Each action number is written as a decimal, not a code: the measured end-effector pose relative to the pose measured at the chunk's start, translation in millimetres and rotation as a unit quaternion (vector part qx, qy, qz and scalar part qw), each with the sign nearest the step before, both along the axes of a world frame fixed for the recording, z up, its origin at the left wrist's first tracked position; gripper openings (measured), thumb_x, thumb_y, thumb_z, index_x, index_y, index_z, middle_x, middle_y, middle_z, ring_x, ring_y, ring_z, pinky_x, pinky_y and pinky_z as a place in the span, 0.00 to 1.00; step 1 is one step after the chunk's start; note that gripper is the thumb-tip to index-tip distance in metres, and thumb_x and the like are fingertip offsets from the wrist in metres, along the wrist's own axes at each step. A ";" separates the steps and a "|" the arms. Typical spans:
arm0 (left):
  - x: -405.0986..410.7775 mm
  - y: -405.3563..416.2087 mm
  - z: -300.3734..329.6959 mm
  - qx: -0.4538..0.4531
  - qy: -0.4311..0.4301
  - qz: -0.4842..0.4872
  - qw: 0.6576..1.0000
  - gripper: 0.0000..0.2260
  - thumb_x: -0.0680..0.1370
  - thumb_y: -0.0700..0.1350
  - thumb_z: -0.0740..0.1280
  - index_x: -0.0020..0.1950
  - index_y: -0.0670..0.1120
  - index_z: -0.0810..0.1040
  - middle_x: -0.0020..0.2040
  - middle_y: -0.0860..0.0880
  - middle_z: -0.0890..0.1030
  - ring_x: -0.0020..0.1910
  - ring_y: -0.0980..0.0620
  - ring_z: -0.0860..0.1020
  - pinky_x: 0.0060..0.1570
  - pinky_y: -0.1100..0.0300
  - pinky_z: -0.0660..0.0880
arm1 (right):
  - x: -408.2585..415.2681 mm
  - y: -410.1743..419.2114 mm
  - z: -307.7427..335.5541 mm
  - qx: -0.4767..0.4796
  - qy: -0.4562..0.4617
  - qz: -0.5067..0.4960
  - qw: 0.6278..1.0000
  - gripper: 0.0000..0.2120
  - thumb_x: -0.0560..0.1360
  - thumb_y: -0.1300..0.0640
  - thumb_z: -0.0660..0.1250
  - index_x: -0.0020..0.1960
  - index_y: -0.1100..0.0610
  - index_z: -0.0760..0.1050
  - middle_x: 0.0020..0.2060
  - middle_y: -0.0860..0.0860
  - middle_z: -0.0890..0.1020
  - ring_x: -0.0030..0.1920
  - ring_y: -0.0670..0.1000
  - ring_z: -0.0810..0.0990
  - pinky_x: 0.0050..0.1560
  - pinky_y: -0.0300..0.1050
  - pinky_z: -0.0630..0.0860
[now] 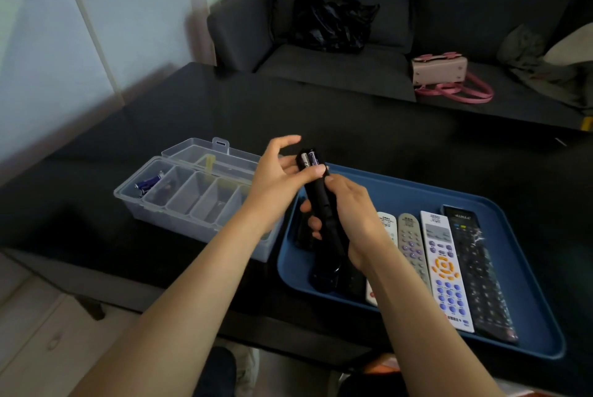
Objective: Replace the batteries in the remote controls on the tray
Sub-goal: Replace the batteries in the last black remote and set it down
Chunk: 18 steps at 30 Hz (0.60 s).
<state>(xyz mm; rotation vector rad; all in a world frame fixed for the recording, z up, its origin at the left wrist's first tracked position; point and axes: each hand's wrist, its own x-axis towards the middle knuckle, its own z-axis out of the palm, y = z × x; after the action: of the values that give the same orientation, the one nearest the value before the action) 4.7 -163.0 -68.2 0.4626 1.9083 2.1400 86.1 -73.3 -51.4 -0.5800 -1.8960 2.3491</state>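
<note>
Black remote (322,210) — slim, open-backed, seemingly two purple-banded batteries (308,158) showing.

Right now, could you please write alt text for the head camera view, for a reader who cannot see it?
A right hand grips a black remote control above a blue tray, while the left hand thumbs the batteries in its open end. Four more remotes lie on the tray, beside a clear compartment box on a black table.

Left hand (277,177) loose, right hand (348,217) curled
</note>
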 end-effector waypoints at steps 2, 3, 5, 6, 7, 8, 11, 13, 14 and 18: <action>-1.7 1.1 0.1 0.001 -0.056 -0.005 0.998 0.23 0.70 0.36 0.73 0.62 0.47 0.72 0.54 0.42 0.80 0.54 0.49 0.79 0.60 0.55 0.74 | 1.6 0.3 -0.8 0.013 -0.005 0.002 1.000 0.14 0.82 0.56 0.52 0.46 0.57 0.73 0.33 0.57 0.79 0.26 0.52 0.70 0.28 0.44 0.68; -2.6 1.9 0.7 0.008 -0.077 -0.012 0.997 0.22 0.70 0.35 0.72 0.61 0.45 0.73 0.54 0.41 0.80 0.55 0.47 0.79 0.60 0.54 0.74 | 2.3 1.3 -1.4 0.020 -0.005 0.002 1.000 0.13 0.82 0.56 0.52 0.46 0.58 0.73 0.33 0.57 0.78 0.26 0.52 0.70 0.28 0.44 0.68; -3.9 3.8 1.6 0.021 -0.115 -0.023 0.993 0.20 0.70 0.33 0.72 0.60 0.42 0.75 0.53 0.40 0.81 0.55 0.45 0.80 0.57 0.54 0.75 | 3.4 3.6 -2.1 0.034 -0.006 0.005 0.999 0.13 0.82 0.56 0.52 0.48 0.58 0.73 0.33 0.57 0.78 0.26 0.52 0.70 0.28 0.43 0.68; -4.2 5.2 1.8 0.023 -0.126 -0.027 0.991 0.19 0.70 0.33 0.71 0.59 0.40 0.75 0.52 0.40 0.82 0.54 0.44 0.80 0.57 0.55 0.75 | 4.0 4.8 -2.3 0.041 -0.007 0.006 0.999 0.13 0.82 0.56 0.52 0.49 0.59 0.73 0.33 0.57 0.78 0.26 0.52 0.70 0.28 0.43 0.69; -3.6 6.4 2.7 0.023 -0.134 -0.031 0.990 0.19 0.70 0.32 0.71 0.59 0.39 0.75 0.52 0.40 0.82 0.54 0.44 0.80 0.56 0.55 0.75 | 4.7 6.1 -2.4 0.046 -0.009 0.007 0.999 0.13 0.82 0.56 0.52 0.50 0.59 0.74 0.33 0.57 0.79 0.26 0.51 0.71 0.28 0.43 0.69; -2.9 7.4 3.6 0.027 -0.144 -0.035 0.989 0.18 0.70 0.32 0.71 0.59 0.39 0.75 0.52 0.39 0.82 0.54 0.45 0.80 0.56 0.55 0.76 | 5.7 7.4 -2.5 0.048 -0.010 0.006 0.999 0.13 0.82 0.55 0.52 0.51 0.60 0.74 0.33 0.57 0.79 0.26 0.51 0.71 0.28 0.43 0.69; -0.6 9.8 5.9 0.025 -0.147 -0.049 0.988 0.17 0.70 0.33 0.71 0.59 0.39 0.76 0.53 0.40 0.81 0.53 0.45 0.80 0.54 0.57 0.76 | 9.5 11.9 -1.6 0.037 -0.013 0.003 0.999 0.14 0.82 0.56 0.52 0.52 0.60 0.74 0.34 0.58 0.79 0.25 0.51 0.71 0.28 0.44 0.70; 3.6 13.1 5.3 0.001 -0.118 -0.055 0.991 0.16 0.72 0.38 0.71 0.59 0.40 0.76 0.52 0.41 0.81 0.53 0.47 0.80 0.56 0.56 0.76 | 12.1 14.8 -1.3 0.026 -0.020 -0.007 0.999 0.14 0.82 0.56 0.52 0.52 0.60 0.74 0.34 0.58 0.80 0.26 0.51 0.72 0.28 0.44 0.71; 6.0 15.1 4.0 -0.024 -0.095 -0.049 0.994 0.16 0.74 0.42 0.70 0.60 0.41 0.75 0.52 0.43 0.81 0.54 0.48 0.80 0.57 0.56 0.76 | 13.3 16.4 -1.6 0.026 -0.025 -0.017 0.999 0.14 0.83 0.56 0.51 0.52 0.60 0.73 0.35 0.58 0.80 0.26 0.51 0.72 0.29 0.44 0.71; 9.5 19.4 -8.0 -0.311 0.220 0.044 0.924 0.13 0.79 0.42 0.61 0.64 0.41 0.73 0.55 0.45 0.80 0.54 0.50 0.78 0.53 0.64 0.71 | 16.9 23.8 -7.1 0.028 -0.047 -0.071 0.996 0.12 0.83 0.54 0.51 0.50 0.56 0.71 0.37 0.59 0.80 0.28 0.52 0.73 0.31 0.46 0.73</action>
<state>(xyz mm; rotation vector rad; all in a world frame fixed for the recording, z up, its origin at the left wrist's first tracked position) 14.2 -143.6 -76.2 0.7669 2.7421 1.4082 103.0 -49.5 -58.5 -0.8045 -1.8827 2.2115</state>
